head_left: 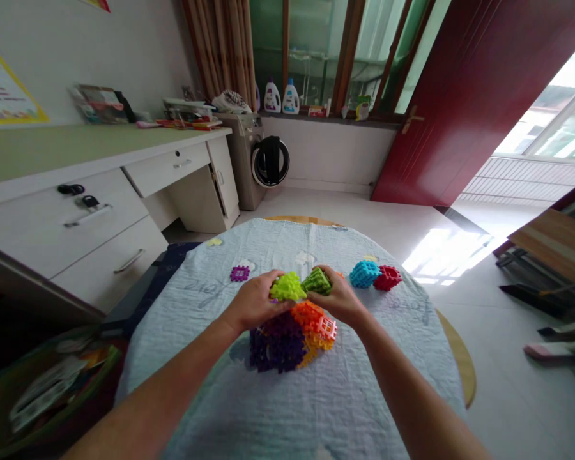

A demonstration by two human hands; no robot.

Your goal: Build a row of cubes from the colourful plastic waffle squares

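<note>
My left hand (255, 298) is closed around a bundle of lime-green interlocking plastic blocks (287, 287). In my right hand (341, 295) is a darker green stack of the same kind of blocks (317, 282), its near end close to the lime bundle; whether the two touch I cannot tell. Just below both hands lies a pile of purple blocks (278, 343) and orange blocks (315, 322), with some yellow ones at its lower edge. A single flat purple block (240, 273) sits apart to the left. To the right are a blue cluster (364, 274) and a red cluster (388, 278), side by side.
A pale blue cloth (364, 396) covers the round table. A basket with assorted items (52, 390) stands low at the left, near a desk with drawers (91, 211). Behind are an open washing machine (249, 160) and a red door (441, 102).
</note>
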